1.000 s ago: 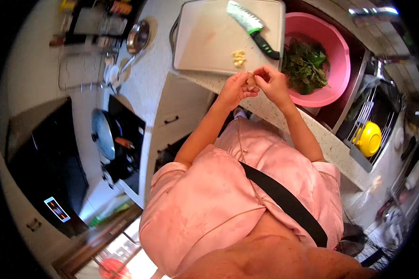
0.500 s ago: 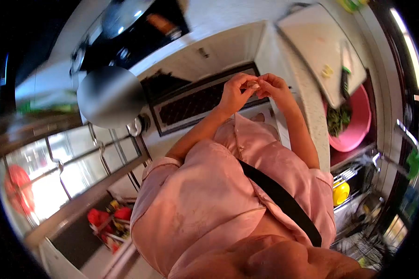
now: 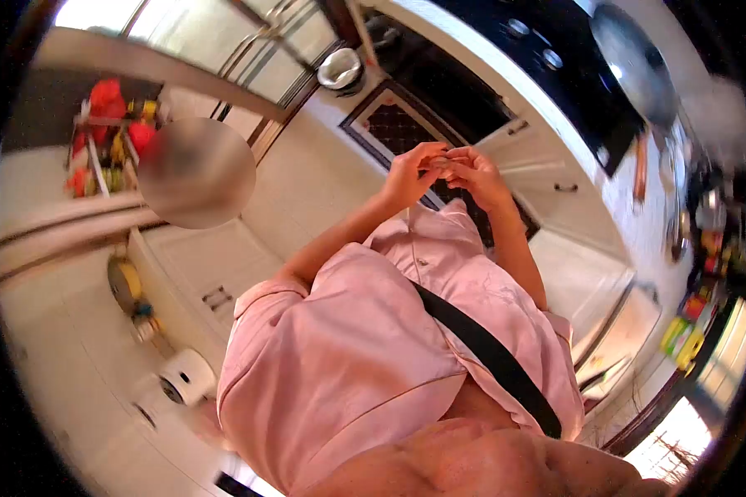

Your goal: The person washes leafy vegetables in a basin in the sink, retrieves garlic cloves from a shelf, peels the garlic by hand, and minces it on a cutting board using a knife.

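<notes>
My left hand (image 3: 411,177) and my right hand (image 3: 481,177) meet in front of my pink shirt, out over the floor. The fingertips of both are pinched together around a small pale piece (image 3: 442,161), which looks like a garlic clove. Fingers cover most of it, so its exact kind is hard to make out. Neither hand touches a counter or any other thing.
A lidless bin (image 3: 341,70) stands beyond a dark patterned mat (image 3: 388,124). At right, the counter carries a black stove (image 3: 547,87) with a wok (image 3: 634,66), and a cutting board (image 3: 630,323). Left lie white cabinets (image 3: 203,277) and a rack of red items (image 3: 104,141).
My view has swung to the left, bringing the bin and left cabinets in and moving the pink basin out of view. Both hands stay together on the small pale piece.
</notes>
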`<state>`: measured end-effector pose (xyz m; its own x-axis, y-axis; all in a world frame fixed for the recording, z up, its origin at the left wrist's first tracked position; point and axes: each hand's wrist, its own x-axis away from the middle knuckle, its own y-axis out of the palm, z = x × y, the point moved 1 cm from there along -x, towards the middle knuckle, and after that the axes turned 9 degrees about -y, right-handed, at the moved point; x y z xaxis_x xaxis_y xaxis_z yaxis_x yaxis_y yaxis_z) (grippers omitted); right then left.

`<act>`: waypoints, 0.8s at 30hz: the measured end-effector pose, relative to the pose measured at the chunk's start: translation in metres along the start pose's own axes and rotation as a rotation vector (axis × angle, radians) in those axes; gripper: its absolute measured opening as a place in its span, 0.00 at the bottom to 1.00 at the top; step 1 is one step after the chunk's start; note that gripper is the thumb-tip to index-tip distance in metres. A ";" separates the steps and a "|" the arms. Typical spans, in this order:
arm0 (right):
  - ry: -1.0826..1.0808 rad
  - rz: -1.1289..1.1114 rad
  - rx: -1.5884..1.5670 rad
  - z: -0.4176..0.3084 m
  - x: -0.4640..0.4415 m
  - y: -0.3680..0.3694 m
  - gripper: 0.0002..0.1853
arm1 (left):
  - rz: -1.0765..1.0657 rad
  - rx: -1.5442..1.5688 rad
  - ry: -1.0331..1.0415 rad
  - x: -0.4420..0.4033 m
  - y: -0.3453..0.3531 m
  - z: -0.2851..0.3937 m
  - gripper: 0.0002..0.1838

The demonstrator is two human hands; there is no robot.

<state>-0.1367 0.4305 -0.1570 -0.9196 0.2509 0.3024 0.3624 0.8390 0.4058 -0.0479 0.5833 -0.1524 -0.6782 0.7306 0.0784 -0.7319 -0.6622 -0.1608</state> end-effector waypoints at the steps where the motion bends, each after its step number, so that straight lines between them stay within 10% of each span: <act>1: 0.030 -0.046 0.026 0.003 -0.021 0.014 0.14 | 0.058 0.016 -0.012 0.001 -0.016 -0.008 0.21; 9: 0.229 -0.379 0.109 0.043 -0.181 0.103 0.08 | 0.534 0.107 -0.147 -0.020 -0.116 -0.072 0.21; 13: 0.139 -0.337 0.245 0.051 -0.268 0.140 0.07 | 0.648 0.833 -0.400 -0.058 -0.182 -0.086 0.23; 15: -0.029 -0.371 0.355 0.045 -0.307 0.162 0.07 | 0.634 1.322 -0.389 -0.078 -0.219 -0.091 0.31; 24: -0.540 -0.342 1.013 0.079 -0.505 0.198 0.09 | 0.778 1.554 -0.438 -0.155 -0.300 -0.126 0.33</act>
<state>0.3873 0.5085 -0.2976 -0.9778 -0.0926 -0.1882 0.0249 0.8398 -0.5424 0.2846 0.6897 -0.2399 -0.6392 0.2841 0.7146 0.5232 -0.5204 0.6749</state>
